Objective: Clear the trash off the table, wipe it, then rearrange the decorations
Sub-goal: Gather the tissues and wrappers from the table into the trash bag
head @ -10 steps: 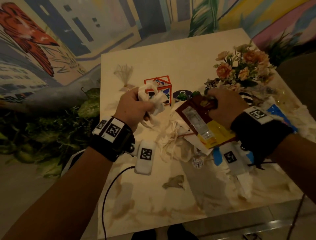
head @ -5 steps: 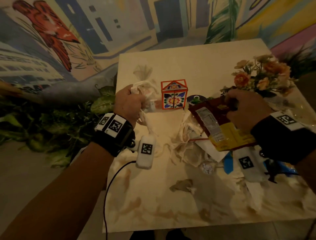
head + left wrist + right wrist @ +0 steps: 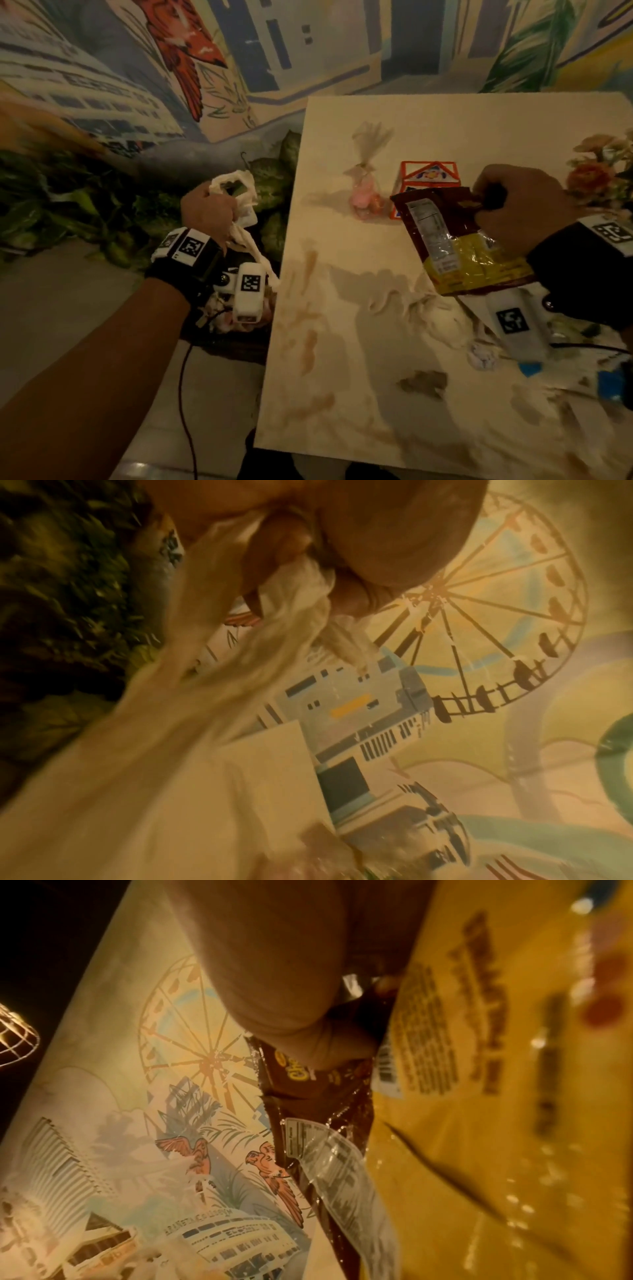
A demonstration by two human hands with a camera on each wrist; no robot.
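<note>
- Head view: left hand (image 3: 209, 214) is hanging off the table's left edge, fingers curled tight round a wad of crumpled white tissue (image 3: 236, 192), a twisted tail of it trailing down past the wrist. Below the hand a dark bin (image 3: 226, 329) with scraps in it is sitting on the floor, hard against the table (image 3: 445, 130).
- Right hand (image 3: 517, 205) is hovering over the table, thumb and fingers pinching the top of a brown-and-yellow snack wrapper (image 3: 455, 246), which is dangling clear of the surface.
- Trash on the table: more crumpled tissue (image 3: 421, 305), a small foil ball (image 3: 481, 356), a brown scrap (image 3: 424, 383), blue bits at the right edge. Brown smears are streaking the tabletop.
- Decorations standing at the back: little house-shaped box (image 3: 428, 174), tied sweet pouch (image 3: 366, 181), flower bunch (image 3: 596, 171).
- Left wrist view: fingers (image 3: 274, 569) are clenching the tissue, which is streaming blurred toward the lens; mural wall (image 3: 479, 642) beyond.
- Right wrist view: thumb (image 3: 291, 988) is pressing on the wrapper's brown top, yellow body filling the right side.
- Judgement: clearing is partway; both handfuls are not yet dropped, more litter is waiting, and wiping and rearranging are not begun.
</note>
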